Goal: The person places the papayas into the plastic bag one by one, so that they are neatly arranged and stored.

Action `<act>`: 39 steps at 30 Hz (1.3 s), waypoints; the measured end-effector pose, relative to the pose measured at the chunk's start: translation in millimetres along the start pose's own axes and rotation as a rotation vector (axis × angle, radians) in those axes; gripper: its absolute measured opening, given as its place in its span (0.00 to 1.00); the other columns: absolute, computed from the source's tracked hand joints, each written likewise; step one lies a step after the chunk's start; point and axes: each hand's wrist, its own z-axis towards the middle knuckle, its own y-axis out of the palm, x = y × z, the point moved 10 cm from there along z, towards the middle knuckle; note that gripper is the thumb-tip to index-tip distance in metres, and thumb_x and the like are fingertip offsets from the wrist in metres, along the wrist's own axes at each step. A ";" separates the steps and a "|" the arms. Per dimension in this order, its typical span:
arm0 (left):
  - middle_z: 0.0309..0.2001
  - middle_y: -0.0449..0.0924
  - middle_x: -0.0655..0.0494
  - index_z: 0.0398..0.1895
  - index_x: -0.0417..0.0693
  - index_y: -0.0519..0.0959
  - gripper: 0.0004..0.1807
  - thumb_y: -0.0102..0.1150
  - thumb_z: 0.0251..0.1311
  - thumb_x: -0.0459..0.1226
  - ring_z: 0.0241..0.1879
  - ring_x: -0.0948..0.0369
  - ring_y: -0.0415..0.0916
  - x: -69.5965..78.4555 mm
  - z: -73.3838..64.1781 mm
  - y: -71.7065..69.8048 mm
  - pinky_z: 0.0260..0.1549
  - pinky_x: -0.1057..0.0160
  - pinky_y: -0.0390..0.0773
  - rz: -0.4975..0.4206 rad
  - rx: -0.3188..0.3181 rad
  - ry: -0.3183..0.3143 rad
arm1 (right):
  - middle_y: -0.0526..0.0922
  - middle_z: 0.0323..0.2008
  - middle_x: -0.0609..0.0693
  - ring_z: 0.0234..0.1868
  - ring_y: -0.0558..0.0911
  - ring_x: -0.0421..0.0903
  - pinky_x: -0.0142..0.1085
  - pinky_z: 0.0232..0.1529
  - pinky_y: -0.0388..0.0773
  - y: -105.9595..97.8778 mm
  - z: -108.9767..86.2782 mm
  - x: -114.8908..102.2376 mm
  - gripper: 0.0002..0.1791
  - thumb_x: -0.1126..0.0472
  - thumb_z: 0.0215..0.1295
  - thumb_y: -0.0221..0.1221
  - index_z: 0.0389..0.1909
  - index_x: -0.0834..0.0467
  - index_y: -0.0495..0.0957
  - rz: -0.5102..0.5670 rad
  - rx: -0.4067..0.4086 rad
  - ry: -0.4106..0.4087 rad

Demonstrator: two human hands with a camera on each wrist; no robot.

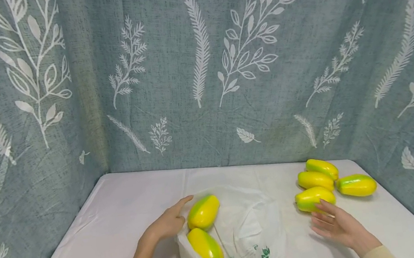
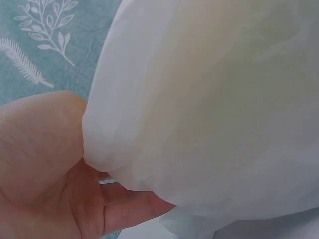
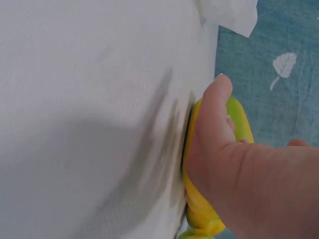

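Observation:
A white plastic bag [image 1: 251, 227] with a green leafy print stands in the middle of the table, its mouth spread open. Inside lie two yellow-green papayas, an upper papaya [image 1: 203, 212] and a lower papaya [image 1: 207, 247]. My left hand [image 1: 168, 222] holds the bag's left rim; in the left wrist view the film [image 2: 199, 124] runs between thumb and fingers, partly hiding them. Over the nearest papaya [image 1: 308, 199] of the group on the right, my right hand [image 1: 339, 225] reaches with loosely extended fingers. Whether it touches that fruit is unclear.
Behind the nearest fruit lie a middle papaya [image 1: 316, 180], a back papaya [image 1: 322, 168] and a right-hand papaya [image 1: 357, 185], close to the table's right edge. Patterned blue-green curtains [image 1: 177, 85] surround the white table [image 1: 129, 196] at the back and sides.

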 end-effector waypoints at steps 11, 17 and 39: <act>0.67 0.60 0.35 0.70 0.41 0.61 0.35 0.40 0.54 0.22 0.67 0.38 0.53 -0.5 0.1 -1.2 0.61 0.36 0.53 -0.003 0.001 -0.010 | 0.75 0.41 0.54 0.41 0.78 0.48 0.49 0.50 0.76 -19.0 -1.1 -4.4 0.34 0.46 0.70 0.50 0.64 0.67 0.54 -0.082 0.036 0.007; 0.67 0.60 0.35 0.69 0.41 0.62 0.35 0.40 0.54 0.22 0.67 0.38 0.54 0.2 -0.4 -1.8 0.61 0.36 0.53 -0.002 0.003 -0.013 | 0.74 0.40 0.56 0.40 0.78 0.49 0.51 0.51 0.75 -30.0 -1.7 -7.0 0.35 0.47 0.68 0.52 0.62 0.69 0.54 -0.045 0.046 0.014; 0.67 0.59 0.35 0.69 0.40 0.61 0.35 0.39 0.53 0.21 0.67 0.38 0.52 4.7 0.3 -1.4 0.62 0.37 0.52 -0.014 -0.011 0.002 | 0.42 0.66 0.76 0.66 0.54 0.65 0.52 0.55 0.71 -38.3 12.7 -17.3 0.52 0.49 0.66 0.54 0.72 0.66 0.27 0.036 0.198 0.051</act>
